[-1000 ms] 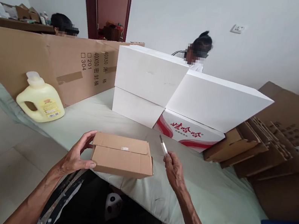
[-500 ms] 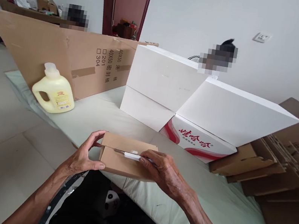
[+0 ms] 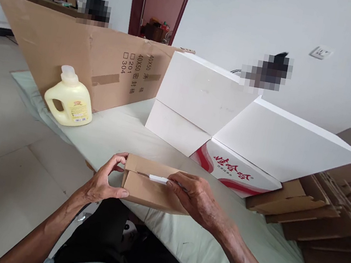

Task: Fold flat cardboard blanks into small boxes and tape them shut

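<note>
A small brown carton (image 3: 151, 194) lies at the near edge of the cloth-covered worktop (image 3: 110, 138), its left end gripped between the thumb and spread fingers of the left hand (image 3: 102, 184). The fingers of the right hand (image 3: 197, 193) are closed around a white-handled knife (image 3: 158, 179) lying along the carton's top seam, though whether the blade is inside I cannot quite tell. White boxes (image 3: 209, 93) stand beyond.

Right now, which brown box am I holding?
The small brown box, its left end gripped by your left hand; the large 40X50-printed box and the cardboard stack at right are untouched.
</note>
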{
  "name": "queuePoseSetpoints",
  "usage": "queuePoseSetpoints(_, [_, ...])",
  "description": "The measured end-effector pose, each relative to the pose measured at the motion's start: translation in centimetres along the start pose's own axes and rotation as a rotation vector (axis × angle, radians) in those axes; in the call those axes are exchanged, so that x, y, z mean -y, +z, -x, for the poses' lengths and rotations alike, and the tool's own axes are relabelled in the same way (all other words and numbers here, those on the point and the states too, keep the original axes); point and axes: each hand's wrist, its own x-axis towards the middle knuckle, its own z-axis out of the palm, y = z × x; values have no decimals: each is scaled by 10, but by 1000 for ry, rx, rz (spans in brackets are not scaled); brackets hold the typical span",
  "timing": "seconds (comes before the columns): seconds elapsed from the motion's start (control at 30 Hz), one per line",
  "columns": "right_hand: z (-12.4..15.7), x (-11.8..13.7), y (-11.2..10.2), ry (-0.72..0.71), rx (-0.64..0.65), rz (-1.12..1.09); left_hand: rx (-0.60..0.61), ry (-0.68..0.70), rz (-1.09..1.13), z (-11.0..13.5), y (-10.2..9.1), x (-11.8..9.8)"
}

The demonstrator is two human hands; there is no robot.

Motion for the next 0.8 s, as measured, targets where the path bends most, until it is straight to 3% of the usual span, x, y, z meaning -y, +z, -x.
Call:
queuePoseSetpoints(0.2, [-8,3,-4,-22,38,154,-20,6,9,0,2,1])
queuePoseSetpoints(0.4, [-10,8,-3,-54,67,162,-34,2,20,0,3,1])
queuePoseSetpoints(0.8, [-18,11,2,-165,9,447,-33,-11,20,0,3,-4])
